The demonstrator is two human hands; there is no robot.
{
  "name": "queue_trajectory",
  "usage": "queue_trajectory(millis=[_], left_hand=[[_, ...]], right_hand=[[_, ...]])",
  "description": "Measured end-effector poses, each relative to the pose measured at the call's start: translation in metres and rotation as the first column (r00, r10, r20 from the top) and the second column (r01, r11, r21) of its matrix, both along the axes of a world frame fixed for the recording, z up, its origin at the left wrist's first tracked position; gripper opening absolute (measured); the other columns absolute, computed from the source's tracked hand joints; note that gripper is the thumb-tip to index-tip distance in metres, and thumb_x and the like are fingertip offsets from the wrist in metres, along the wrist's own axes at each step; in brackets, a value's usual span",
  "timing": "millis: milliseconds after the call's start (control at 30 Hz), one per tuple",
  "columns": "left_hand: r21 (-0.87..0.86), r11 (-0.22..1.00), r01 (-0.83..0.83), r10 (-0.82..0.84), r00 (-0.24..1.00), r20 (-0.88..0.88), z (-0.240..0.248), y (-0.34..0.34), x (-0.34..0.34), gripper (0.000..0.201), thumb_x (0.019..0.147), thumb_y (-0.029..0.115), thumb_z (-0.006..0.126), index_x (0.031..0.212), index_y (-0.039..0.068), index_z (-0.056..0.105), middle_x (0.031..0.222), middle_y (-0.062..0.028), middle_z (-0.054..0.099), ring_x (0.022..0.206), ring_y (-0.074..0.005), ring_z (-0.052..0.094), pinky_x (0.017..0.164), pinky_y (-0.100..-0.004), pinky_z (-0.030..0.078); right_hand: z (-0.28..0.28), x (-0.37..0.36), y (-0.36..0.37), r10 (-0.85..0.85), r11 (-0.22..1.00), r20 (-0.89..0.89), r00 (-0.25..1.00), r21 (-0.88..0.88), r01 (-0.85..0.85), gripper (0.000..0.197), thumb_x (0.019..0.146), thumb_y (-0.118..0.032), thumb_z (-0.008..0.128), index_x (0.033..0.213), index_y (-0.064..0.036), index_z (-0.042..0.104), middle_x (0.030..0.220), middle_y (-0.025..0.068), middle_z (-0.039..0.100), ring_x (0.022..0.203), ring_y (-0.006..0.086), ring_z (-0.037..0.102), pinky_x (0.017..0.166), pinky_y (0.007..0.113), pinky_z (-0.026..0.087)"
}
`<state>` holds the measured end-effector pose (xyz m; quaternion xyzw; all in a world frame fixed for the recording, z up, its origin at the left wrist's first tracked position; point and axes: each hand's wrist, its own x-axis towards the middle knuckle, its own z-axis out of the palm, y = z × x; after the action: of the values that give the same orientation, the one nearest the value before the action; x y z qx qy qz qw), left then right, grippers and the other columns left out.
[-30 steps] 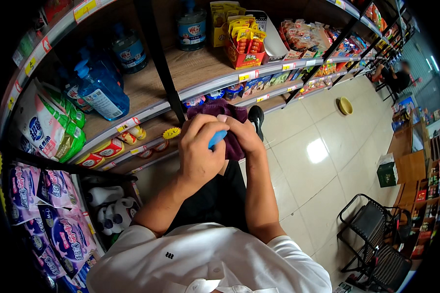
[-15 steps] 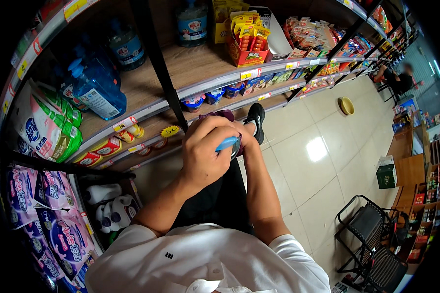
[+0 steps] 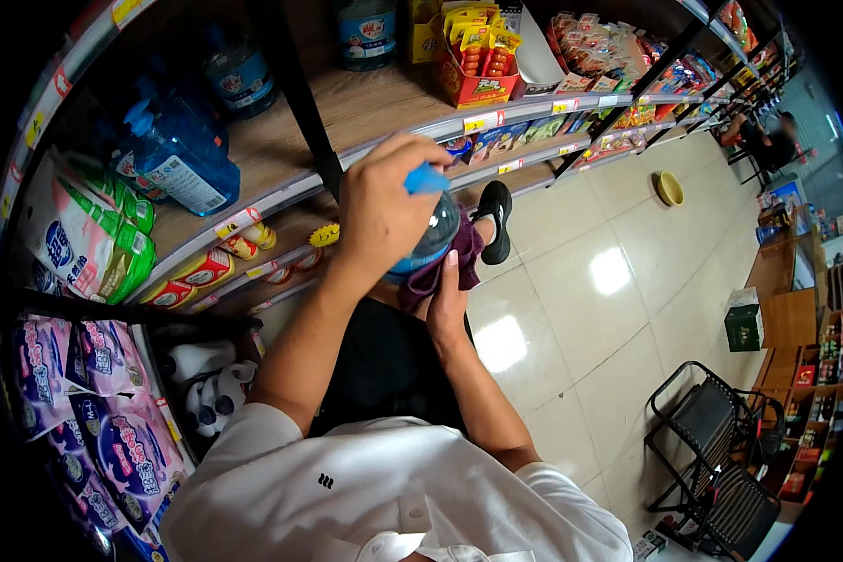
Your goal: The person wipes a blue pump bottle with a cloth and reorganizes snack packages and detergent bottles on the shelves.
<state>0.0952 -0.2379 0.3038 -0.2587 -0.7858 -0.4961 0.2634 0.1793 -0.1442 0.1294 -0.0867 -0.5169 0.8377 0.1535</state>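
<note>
In front of my body is a clear pump bottle point(image 3: 443, 223) with a blue pump head and a blue label, slightly tilted. My left hand point(image 3: 382, 211) is closed over its upper side near the pump, hiding part of it. My right hand point(image 3: 449, 304) presses a dark purple cloth point(image 3: 466, 265) against the bottle's lower side, thumb up along it. The bottle's base is hidden by the cloth and hands.
Shelves ahead hold blue pump bottles point(image 3: 183, 169), a red box of snack packs point(image 3: 478, 70) and bagged snacks point(image 3: 595, 56). Purple packs point(image 3: 131, 450) are stacked at left. On the tiled floor stand a yellow bowl point(image 3: 669, 188) and black chairs point(image 3: 698, 426). A seated person point(image 3: 773, 150) is far right.
My left hand has risen a little, and more of the bottle shows. My right hand has come nearer to me, its thumb now visible on the cloth.
</note>
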Motion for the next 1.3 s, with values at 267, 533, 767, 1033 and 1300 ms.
queue_trajectory(millis=[267, 533, 767, 1033, 1300], left_hand=[[0.001, 1.000, 0.015, -0.015, 0.968, 0.251, 0.004, 0.003, -0.014, 0.018, 0.085, 0.004, 0.076, 0.103, 0.001, 0.073, 0.093, -0.0131, 0.075, 0.087, -0.0203, 0.072, 0.081, -0.0311, 0.055], [0.082, 0.990, -0.114, 0.095, 0.974, 0.207, -0.007, -0.005, -0.008, 0.016, 0.088, 0.009, 0.075, 0.100, 0.000, 0.070, 0.087, -0.0104, 0.073, 0.081, -0.0154, 0.068, 0.077, -0.0301, 0.054], [0.117, 0.991, -0.061, 0.038, 0.981, 0.192, -0.007, -0.010, 0.015, 0.015, 0.083, 0.008, 0.080, 0.091, 0.000, 0.070, 0.090, -0.0113, 0.072, 0.084, -0.0190, 0.068, 0.078, -0.0309, 0.053], [0.110, 0.987, -0.115, 0.102, 0.988, 0.118, -0.010, 0.002, 0.033, 0.030, 0.079, 0.008, 0.087, 0.092, 0.001, 0.062, 0.082, -0.0110, 0.067, 0.075, -0.0180, 0.066, 0.071, -0.0309, 0.052], [0.157, 0.984, -0.080, 0.065, 0.993, 0.101, -0.030, -0.010, 0.061, 0.029, 0.083, 0.002, 0.084, 0.094, 0.004, 0.058, 0.085, -0.0067, 0.065, 0.079, -0.0123, 0.062, 0.073, -0.0289, 0.052]], right_hand=[[0.070, -0.040, 0.011, -0.075, 0.947, -0.356, 0.932, 0.266, 0.178, 0.052, 0.109, -0.025, 0.052, 0.152, 0.0002, 0.036, 0.148, 0.0120, 0.051, 0.136, 0.0217, 0.048, 0.116, 0.038, 0.035], [0.128, -0.099, 0.045, 0.400, 0.907, -0.009, 0.917, 0.149, -0.394, 0.031, 0.102, -0.026, 0.065, 0.121, -0.0010, 0.067, 0.110, 0.0003, 0.068, 0.102, 0.0090, 0.059, 0.091, 0.027, 0.049], [0.085, -0.136, 0.054, 0.663, 0.749, 0.124, 0.739, -0.089, -0.657, 0.027, 0.098, -0.025, 0.066, 0.112, -0.0018, 0.071, 0.104, 0.0029, 0.070, 0.096, 0.0106, 0.063, 0.085, 0.027, 0.050], [0.023, -0.123, 0.063, 0.716, 0.691, 0.235, 0.658, -0.098, -0.717, 0.042, 0.103, -0.033, 0.062, 0.128, 0.0008, 0.067, 0.120, 0.0066, 0.070, 0.106, 0.0157, 0.067, 0.095, 0.030, 0.053], [0.008, -0.061, 0.061, 0.371, 0.921, 0.135, 0.919, 0.075, -0.383, 0.042, 0.103, -0.034, 0.063, 0.128, -0.0004, 0.063, 0.115, 0.0030, 0.067, 0.104, 0.0150, 0.062, 0.095, 0.032, 0.050]])
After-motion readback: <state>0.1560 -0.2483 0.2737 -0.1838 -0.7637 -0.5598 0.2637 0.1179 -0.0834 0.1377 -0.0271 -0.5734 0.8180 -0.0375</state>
